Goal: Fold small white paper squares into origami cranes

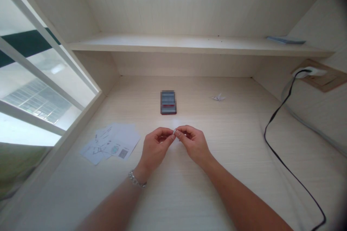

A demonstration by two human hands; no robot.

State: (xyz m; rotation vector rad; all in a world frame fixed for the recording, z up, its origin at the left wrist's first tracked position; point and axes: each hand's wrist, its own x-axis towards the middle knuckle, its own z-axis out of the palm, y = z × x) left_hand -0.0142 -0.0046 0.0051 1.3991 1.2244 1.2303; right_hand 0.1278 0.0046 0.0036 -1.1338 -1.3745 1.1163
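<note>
My left hand (157,146) and my right hand (193,142) meet over the middle of the desk. Thumbs and forefingers of both hands pinch a small folded piece of white paper (174,131), mostly covered by the fingertips. Just beyond them lies a phone (168,102), its screen blurred out. A small folded paper crane (218,97) rests farther back on the right. To the left of my left hand, several overlapping white paper sheets (119,139) lie flat, some with printed marks and a square code.
A black cable (279,155) runs from a wall socket (321,74) down the desk's right side. Above the desk's back spans a shelf (168,43) with a thin flat bluish item (286,40) on it. White rails (35,68) border the left.
</note>
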